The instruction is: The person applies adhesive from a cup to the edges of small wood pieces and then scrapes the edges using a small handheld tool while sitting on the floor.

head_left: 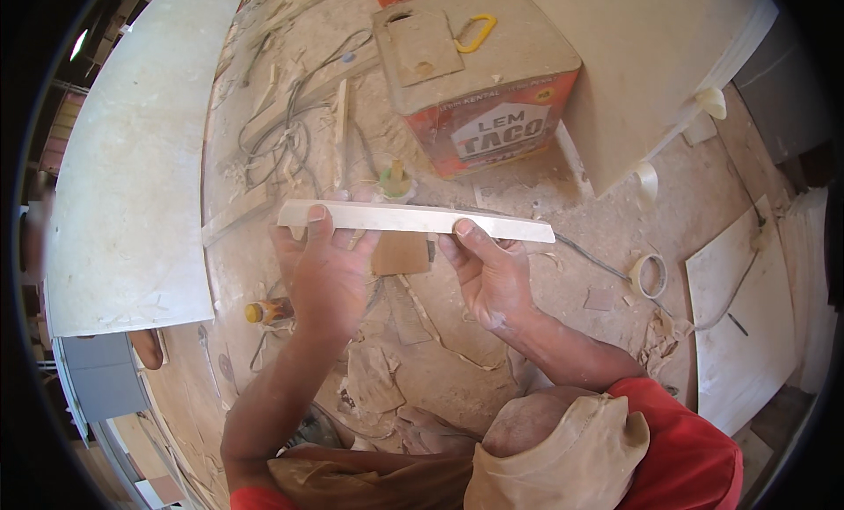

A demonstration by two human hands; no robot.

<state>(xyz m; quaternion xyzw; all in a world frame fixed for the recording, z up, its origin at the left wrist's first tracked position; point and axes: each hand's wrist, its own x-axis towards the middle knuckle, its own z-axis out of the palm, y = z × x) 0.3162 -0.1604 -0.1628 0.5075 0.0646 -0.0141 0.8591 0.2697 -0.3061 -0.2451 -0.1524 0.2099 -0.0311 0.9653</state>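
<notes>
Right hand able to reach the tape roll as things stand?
Likely yes: the tape roll lies uncovered to the right, but the right hand must first release the white strip.

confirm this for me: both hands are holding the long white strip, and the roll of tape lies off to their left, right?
Not quite: the roll of tape lies to the right of the hands, as the head view shows. Both are indeed holding the long white strip.
</notes>
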